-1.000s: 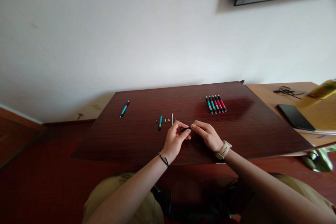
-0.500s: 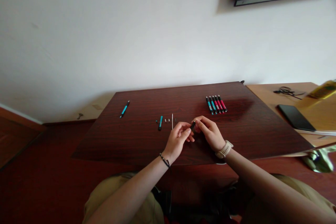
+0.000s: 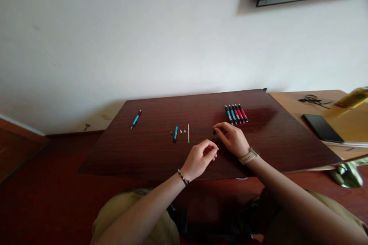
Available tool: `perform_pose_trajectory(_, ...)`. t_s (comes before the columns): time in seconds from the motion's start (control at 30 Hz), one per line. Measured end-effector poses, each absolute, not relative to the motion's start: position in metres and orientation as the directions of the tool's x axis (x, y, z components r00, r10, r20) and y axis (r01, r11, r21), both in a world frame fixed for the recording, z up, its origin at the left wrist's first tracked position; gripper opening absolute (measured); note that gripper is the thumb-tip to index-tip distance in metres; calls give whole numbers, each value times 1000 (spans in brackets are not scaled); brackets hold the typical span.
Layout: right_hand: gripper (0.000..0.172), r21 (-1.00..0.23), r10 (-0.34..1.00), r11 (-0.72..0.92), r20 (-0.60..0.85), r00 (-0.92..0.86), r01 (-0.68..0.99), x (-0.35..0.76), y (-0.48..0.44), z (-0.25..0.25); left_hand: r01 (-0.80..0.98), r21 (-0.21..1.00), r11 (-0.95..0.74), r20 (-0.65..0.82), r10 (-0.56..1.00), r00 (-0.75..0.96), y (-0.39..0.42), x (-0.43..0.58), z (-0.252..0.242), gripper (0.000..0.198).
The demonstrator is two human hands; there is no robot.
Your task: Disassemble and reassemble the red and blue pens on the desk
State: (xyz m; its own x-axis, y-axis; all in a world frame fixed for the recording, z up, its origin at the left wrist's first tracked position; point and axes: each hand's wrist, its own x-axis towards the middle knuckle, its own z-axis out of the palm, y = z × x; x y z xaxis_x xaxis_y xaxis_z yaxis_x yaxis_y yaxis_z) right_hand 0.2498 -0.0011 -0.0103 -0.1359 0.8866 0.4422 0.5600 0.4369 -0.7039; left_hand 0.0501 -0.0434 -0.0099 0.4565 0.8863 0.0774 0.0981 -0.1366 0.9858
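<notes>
My right hand (image 3: 232, 138) pinches a small black pen part (image 3: 214, 131) between thumb and fingertips, just over the table. Below it and to the left, my left hand (image 3: 200, 157) is closed with thumb against fingers; whatever it may hold is hidden. Left of my hands lie the pieces of a pen: a teal and black barrel (image 3: 175, 134), a thin white refill (image 3: 188, 133), a small teal piece (image 3: 171, 133), two little whitish pieces (image 3: 181, 131) and a tiny dark piece (image 3: 192, 131) that looks like a spring.
Several teal and red pens (image 3: 236, 114) lie in a row behind my right hand. One teal pen (image 3: 136, 119) lies at the far left of the dark table (image 3: 120, 153). A phone (image 3: 322, 128), a cable (image 3: 313, 100) and a yellow object (image 3: 353, 97) are on the wooden surface at right.
My hands have come apart. My right hand has taken the black pen part away from the left and lowered it towards the table; my left hand has drawn nearer to me.
</notes>
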Motion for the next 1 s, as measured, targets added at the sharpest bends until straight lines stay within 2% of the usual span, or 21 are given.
perform_pose_trajectory(0.1, 20, -657, 883, 449, 430, -189, 606, 250, 1, -17, 117, 982, -150, 78, 880, 469, -43, 51, -10, 18)
perform_pose_trajectory(0.33, 13, -646, 896, 427, 395, -201, 633, 250, 4, -25, 64, 990, -126, 84, 889, 451, -41, 50, -14, 18)
perform_pose_trajectory(0.73, 3, -533, 901, 419, 344, -265, 735, 253, 11, -37, 142, 974, -178, 93, 881, 465, -43, 51, -11, 14)
perform_pose_trajectory(0.8, 7, -541, 902, 420, 340, -267, 728, 254, 12, -37, 163, 964, -208, 105, 868, 485, -44, 50, -10, 13)
perform_pose_trajectory(0.9, 22, -560, 903, 422, 331, -275, 713, 255, 11, -37, 254, 908, -334, 161, 836, 525, -45, 47, -8, 11)
perform_pose_trajectory(1.0, 31, -565, 900, 428, 340, -274, 706, 255, 10, -36, 398, 747, -533, 273, 792, 546, -46, 42, -4, 12)
